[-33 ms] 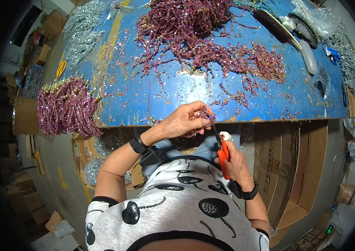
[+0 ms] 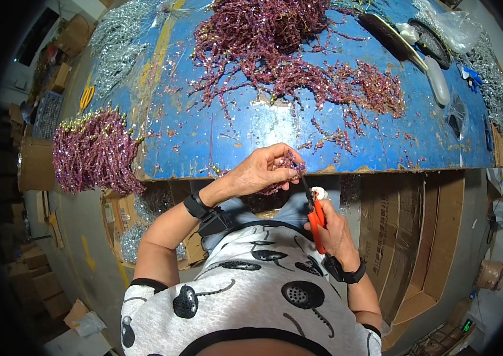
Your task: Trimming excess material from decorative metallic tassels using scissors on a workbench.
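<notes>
My left hand [image 2: 263, 171] is closed at the table's near edge, pinching a purple glittery sprig [image 2: 272, 189], which partly hangs below the fingers. Orange-red-handled scissors [image 2: 316, 225] are gripped in my right hand [image 2: 337, 232], just to the right and nearer to my body. Their dark blades point up toward the sprig by my left fingertips; whether they touch it I cannot tell. A small white rounded thing [image 2: 319, 193] shows beside the blades, its kind unclear. Beyond my hands, a big heap of purple glittery sprigs [image 2: 263, 35] spreads over the blue table [image 2: 186, 151].
A bundle of purple sprigs [image 2: 97, 154] hangs over the table's left edge, with yellow-handled scissors [image 2: 87, 97] above it. Silver sprigs [image 2: 118, 47] lie far left. A brush [image 2: 405, 50] with a pale handle rests at right. An open cardboard box [image 2: 394, 237] stands below the table.
</notes>
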Available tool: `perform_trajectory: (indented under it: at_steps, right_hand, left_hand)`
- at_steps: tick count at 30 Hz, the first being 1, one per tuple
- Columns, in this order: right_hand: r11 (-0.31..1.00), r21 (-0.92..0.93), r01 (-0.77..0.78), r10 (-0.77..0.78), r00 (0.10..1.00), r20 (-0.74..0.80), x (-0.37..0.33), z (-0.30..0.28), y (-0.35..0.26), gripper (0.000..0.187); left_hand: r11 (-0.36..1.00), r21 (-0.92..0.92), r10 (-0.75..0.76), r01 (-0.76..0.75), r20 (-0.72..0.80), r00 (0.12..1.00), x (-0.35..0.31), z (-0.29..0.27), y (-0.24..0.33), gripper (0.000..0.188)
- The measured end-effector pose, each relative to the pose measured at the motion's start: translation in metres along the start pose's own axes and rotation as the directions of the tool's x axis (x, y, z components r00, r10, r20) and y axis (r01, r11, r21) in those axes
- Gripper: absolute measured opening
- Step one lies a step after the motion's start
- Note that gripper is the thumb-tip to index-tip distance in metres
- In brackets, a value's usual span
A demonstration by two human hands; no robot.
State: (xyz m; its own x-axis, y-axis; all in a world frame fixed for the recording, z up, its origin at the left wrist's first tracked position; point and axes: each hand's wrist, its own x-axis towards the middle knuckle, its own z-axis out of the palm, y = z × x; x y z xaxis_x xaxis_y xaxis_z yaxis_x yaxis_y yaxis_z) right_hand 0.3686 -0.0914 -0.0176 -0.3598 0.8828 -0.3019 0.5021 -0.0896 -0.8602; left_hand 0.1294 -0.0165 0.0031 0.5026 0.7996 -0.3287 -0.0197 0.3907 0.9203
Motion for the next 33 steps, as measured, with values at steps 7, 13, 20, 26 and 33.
perform_trajectory:
  at_steps: [7, 13, 20, 26, 33]
  right_hand:
    - [0.998, 0.061, 0.034, -0.034, 0.999, -0.005, -0.001, 0.0, 0.014, 0.032]
    - [0.985, -0.136, 0.106, -0.109, 0.994, -0.014, -0.001, -0.002, 0.0, 0.047]
    - [0.984, -0.167, 0.056, -0.047, 0.997, 0.055, -0.003, -0.006, -0.005, 0.06]
    - [0.985, -0.168, 0.035, -0.031, 0.999, 0.027, -0.002, -0.005, -0.004, 0.061]
    - [0.982, -0.172, 0.072, -0.079, 0.996, -0.034, 0.0, -0.003, -0.003, 0.065]
  left_hand:
    - [1.0, -0.017, -0.008, 0.008, -0.035, 0.999, 0.001, -0.003, -0.004, 0.024]
    - [0.999, 0.033, -0.006, 0.007, -0.05, 0.999, -0.001, -0.001, 0.001, 0.025]
    - [0.999, 0.033, 0.014, -0.013, -0.037, 0.999, -0.003, -0.002, 0.0, 0.025]
    - [0.999, 0.044, 0.007, -0.005, -0.05, 0.999, -0.004, -0.001, 0.003, 0.023]
    - [0.999, 0.037, -0.01, 0.011, -0.032, 0.999, -0.003, -0.003, 0.002, 0.029]
